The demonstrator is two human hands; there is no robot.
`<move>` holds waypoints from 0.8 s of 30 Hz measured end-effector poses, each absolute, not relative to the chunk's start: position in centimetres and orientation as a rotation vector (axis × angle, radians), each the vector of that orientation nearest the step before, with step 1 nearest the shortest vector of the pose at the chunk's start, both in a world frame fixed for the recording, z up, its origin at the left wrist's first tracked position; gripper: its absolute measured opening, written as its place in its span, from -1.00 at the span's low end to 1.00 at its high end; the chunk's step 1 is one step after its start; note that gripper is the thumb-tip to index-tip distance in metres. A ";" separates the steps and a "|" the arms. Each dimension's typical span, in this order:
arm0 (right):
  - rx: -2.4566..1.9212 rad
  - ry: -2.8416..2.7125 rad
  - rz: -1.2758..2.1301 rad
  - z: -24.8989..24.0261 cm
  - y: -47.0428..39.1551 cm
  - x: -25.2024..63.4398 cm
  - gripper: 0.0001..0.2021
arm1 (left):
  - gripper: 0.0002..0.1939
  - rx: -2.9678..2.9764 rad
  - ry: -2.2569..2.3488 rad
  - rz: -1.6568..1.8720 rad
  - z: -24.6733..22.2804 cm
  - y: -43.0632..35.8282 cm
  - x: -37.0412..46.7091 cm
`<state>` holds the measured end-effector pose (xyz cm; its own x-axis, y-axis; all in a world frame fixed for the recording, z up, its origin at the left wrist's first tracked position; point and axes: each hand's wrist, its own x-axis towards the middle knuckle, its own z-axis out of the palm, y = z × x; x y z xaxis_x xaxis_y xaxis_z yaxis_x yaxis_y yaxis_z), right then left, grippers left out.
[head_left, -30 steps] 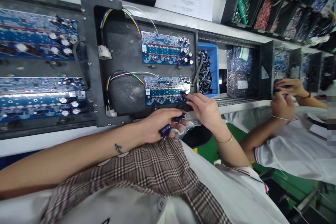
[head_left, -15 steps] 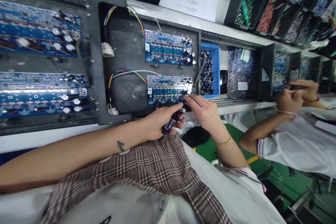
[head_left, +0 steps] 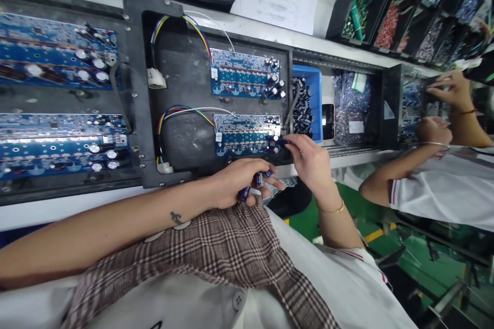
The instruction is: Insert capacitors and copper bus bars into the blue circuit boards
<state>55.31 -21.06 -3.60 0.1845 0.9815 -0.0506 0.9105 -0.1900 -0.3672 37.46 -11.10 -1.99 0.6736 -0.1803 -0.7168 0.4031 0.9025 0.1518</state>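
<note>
Your right hand (head_left: 311,160) — fingers pinching a blue cylindrical capacitor (head_left: 283,141) at the nearer wired circuit board (head_left: 243,136), its 3 o'clock edge. Left hand (head_left: 233,180), 7 o'clock — fingers half-curled round more capacitors (head_left: 258,180).

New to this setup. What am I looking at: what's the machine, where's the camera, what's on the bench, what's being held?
No robot here: a person works with two bare hands. The only view comes from a camera worn on the head, looking forward and down, so the forearms reach in from below.

In front is a black tray with two blue circuit boards: an upper board and a lower board, both with coloured wires. Beside them, a blue bin holds many small dark parts.

The left hand holds a few dark cylinders. The right hand pinches a dark blue part at the lower board's right end; whether it touches the board is unclear.

Far right, a co-worker's hand shows too.
</note>
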 end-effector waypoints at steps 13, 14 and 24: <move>-2.120 -2.011 0.404 -2.9 -20.7 55.9 -0.73 | -0.65 0.304 0.740 -0.264 -3.0 -11.5 36.5; -2.123 -2.028 0.391 -3.0 -20.7 56.0 -0.72 | -0.64 0.293 0.750 -0.259 -3.0 -11.5 36.5; -1.951 -2.010 0.313 -2.4 -21.6 53.6 -0.57 | -0.42 0.228 0.855 -0.255 -2.9 -10.9 35.9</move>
<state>53.58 -21.57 -2.36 -0.0148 0.9969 0.0770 0.9264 0.0427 -0.3742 35.95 -10.93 -2.87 0.6295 -0.1299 -0.7661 0.3117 0.9454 0.0958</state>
